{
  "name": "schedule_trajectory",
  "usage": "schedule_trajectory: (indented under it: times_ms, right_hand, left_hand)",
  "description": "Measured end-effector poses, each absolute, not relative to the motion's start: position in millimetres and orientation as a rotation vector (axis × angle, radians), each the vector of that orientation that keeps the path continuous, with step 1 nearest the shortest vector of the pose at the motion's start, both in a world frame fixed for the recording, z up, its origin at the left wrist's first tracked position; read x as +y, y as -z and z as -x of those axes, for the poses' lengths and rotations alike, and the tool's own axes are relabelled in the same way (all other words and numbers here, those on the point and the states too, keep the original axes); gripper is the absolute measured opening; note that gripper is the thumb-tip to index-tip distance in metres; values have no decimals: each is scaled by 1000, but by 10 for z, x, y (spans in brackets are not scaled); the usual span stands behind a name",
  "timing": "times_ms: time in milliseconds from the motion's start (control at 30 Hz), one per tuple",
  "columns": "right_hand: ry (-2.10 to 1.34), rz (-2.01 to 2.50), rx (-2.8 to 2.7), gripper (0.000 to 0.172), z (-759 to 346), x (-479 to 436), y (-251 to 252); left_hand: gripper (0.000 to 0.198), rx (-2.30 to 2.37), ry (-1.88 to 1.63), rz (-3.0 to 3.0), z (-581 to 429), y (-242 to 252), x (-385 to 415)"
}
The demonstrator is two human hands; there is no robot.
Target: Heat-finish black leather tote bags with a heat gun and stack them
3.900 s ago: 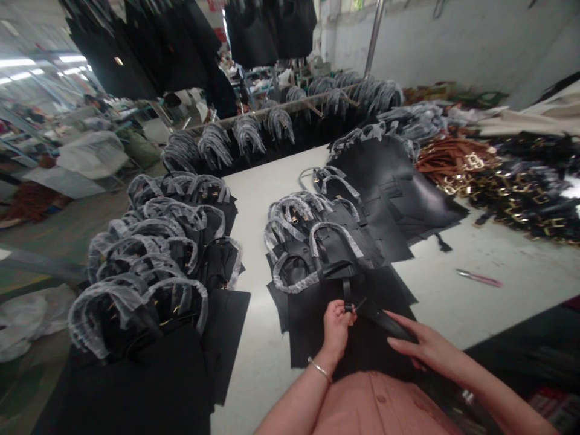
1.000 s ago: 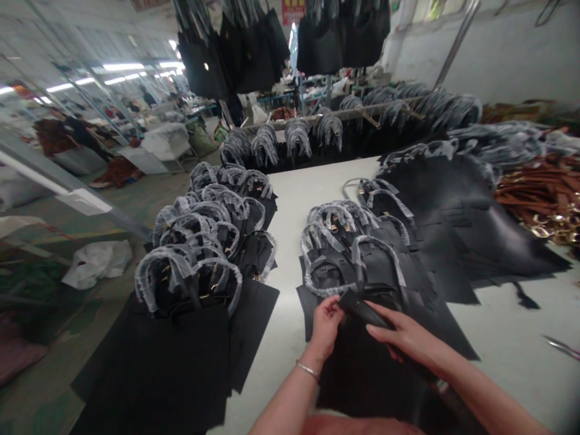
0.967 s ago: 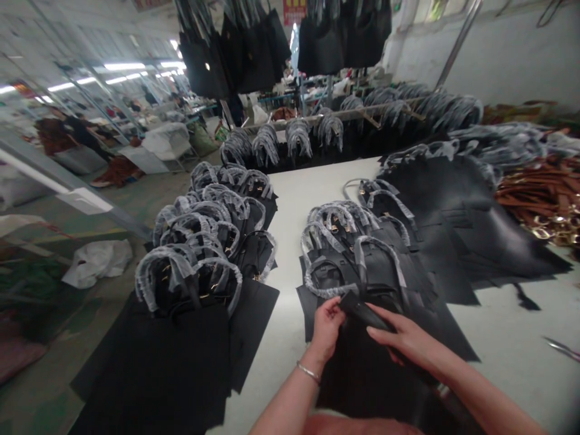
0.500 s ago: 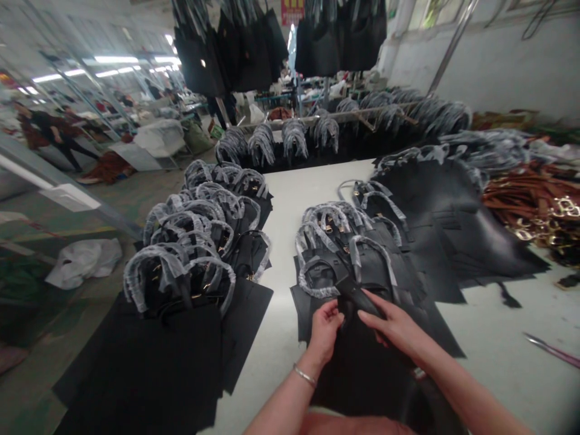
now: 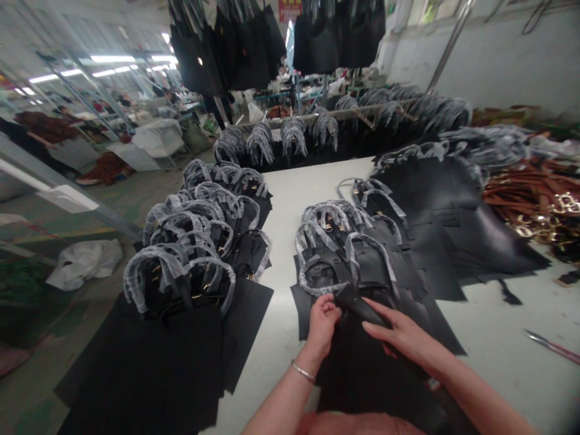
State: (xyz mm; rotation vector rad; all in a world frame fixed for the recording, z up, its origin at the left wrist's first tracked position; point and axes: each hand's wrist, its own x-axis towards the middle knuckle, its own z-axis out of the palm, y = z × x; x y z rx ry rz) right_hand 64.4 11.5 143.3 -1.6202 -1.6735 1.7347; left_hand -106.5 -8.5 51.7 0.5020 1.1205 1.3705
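A wide black leather strap (image 5: 360, 307) lies slantwise over a black leather bag panel (image 5: 353, 362) in front of me. My right hand (image 5: 403, 335) is closed round the strap, thumb on the near side and fingers over the top. At the strap's far end, the curled fingers of my left hand (image 5: 322, 320) pinch its edge; the fingertips are partly hidden. Just beyond them rises a bag handle (image 5: 371, 241) wrapped in clear plastic, one of several on the stacked black panels. The strap's other end runs under my right forearm.
Another stack of black panels (image 5: 158, 362) with wrapped handles covers the table's left side. Scissors (image 5: 550, 347) lie at the right edge, below brown straps (image 5: 534, 196) with gold buckles. Black bags (image 5: 244, 48) hang from above, and a metal post (image 5: 67, 181) stands at left.
The strap's far end has turned slightly and now shows more of its flat face. My right hand has shifted a little to the right along with it. A person at far left has moved toward the frame's edge.
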Motion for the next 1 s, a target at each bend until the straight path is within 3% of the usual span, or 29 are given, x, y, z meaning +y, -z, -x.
schedule_trajectory:
  times_ms: [167,300,400,567,767,1000]
  right_hand:
    - [-1704,1617,-1673,72,-522,175,-1432]
    - [-1573,1645,-1609,72,-530,271,-1446]
    - [-1666,1627,-1582,72,-688,203,-1453]
    - [-1825,1599,-1585,72,-740,32,-1382]
    - [-1525,1663,-1502,74,-766,148,-1429]
    - [-1517,1684,-1396,79,-1251,-20,-1463]
  left_hand:
    - [31,1081,-1355,-574,1005,-562,-150]
    - [39,1080,-1352,-445,973,-585,-159]
    - [44,1112,-1367,-398,979,-575,-149]
    - [34,1119,-1329,-551,1005,-530,-154]
    - [38,1088,-1277,-608,1039,-554,-164]
    - [33,977,-1281,-507,998,-730,-173]
